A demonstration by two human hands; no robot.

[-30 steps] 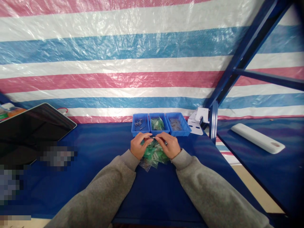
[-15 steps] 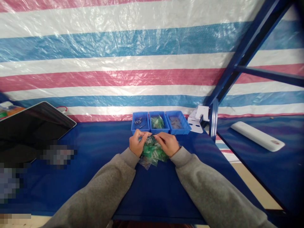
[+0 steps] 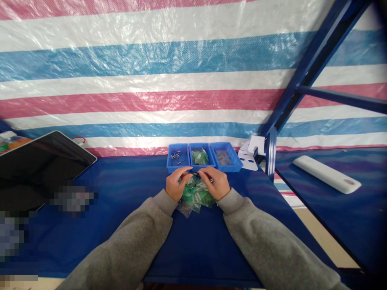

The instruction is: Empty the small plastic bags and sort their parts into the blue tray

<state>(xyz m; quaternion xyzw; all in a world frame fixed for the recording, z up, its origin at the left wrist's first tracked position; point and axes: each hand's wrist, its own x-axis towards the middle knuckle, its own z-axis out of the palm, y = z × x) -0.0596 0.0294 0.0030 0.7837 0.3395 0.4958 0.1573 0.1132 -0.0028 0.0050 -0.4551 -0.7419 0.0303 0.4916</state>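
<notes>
My left hand (image 3: 176,185) is over the far left edge of a pile of small clear and green plastic bags (image 3: 196,198). Its index finger and thumb are parted, and I see nothing held between them. Across from it, my right hand (image 3: 218,184) is closed, with thumb and index finger pinched together. Small silvery metal bits show at its fingertips and by its curled fingers, too small to name exactly. The bags lie on the blue table (image 3: 198,245) below both hands, and the hands partly cover them.
Just beyond my hands stand three blue trays: one with metal pins (image 3: 176,155), one with green bags (image 3: 199,156), one with clear bags (image 3: 223,157). White cut-out pieces (image 3: 249,159) lean by a blue post (image 3: 271,155). A dark screen (image 3: 45,169) lies left, a white bar (image 3: 326,174) right.
My left index finger and thumb have moved apart from their pinch. My right hand stays in place, and silvery bits now show at its fingers. The view has shifted slightly.
</notes>
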